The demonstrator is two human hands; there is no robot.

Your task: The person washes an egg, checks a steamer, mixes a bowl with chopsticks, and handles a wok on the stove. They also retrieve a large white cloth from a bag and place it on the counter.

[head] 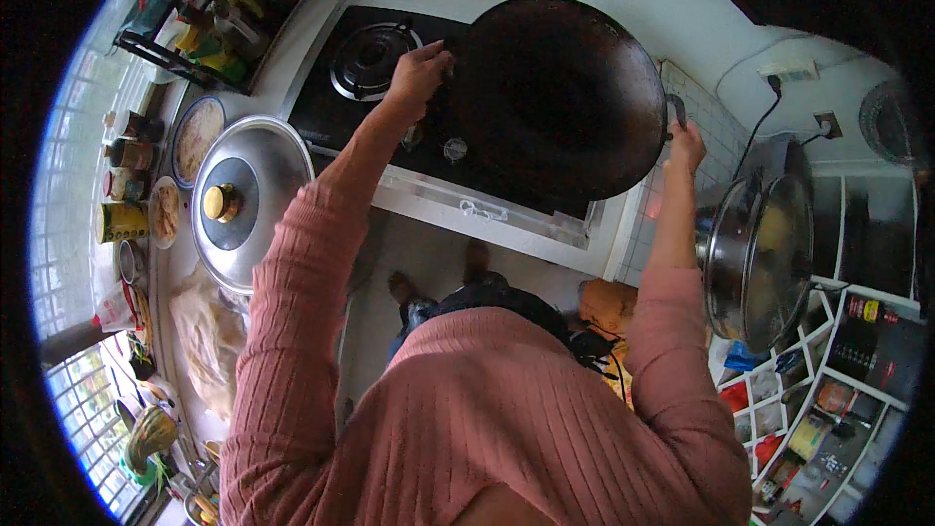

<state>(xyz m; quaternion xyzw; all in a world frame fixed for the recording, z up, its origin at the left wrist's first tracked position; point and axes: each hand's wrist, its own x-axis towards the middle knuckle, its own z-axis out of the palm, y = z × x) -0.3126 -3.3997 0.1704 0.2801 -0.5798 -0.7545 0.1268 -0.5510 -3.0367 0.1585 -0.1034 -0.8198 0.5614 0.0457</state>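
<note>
A large dark wok [555, 95] is over the right side of a black glass gas hob [321, 106], its hollow facing me. My right hand [685, 150] grips the loop handle [678, 109] on the wok's right rim. At the opposite rim, my left hand [420, 80] is closed around the wok's left side; its fingers hide most of the grip there. Left of the wok, a burner with a pan support [374, 55] shows bare. A control knob [454, 150] is visible at the hob's front, below the wok's left edge.
A domed metal lid [288, 161] with a gold-coloured knob stands on the left counter, beside a plate of food [199, 139] and several jars [131, 153]. At right is a lidded electric pan [760, 256] with a cord. A shelf rack [818, 372] holds packets and jars.
</note>
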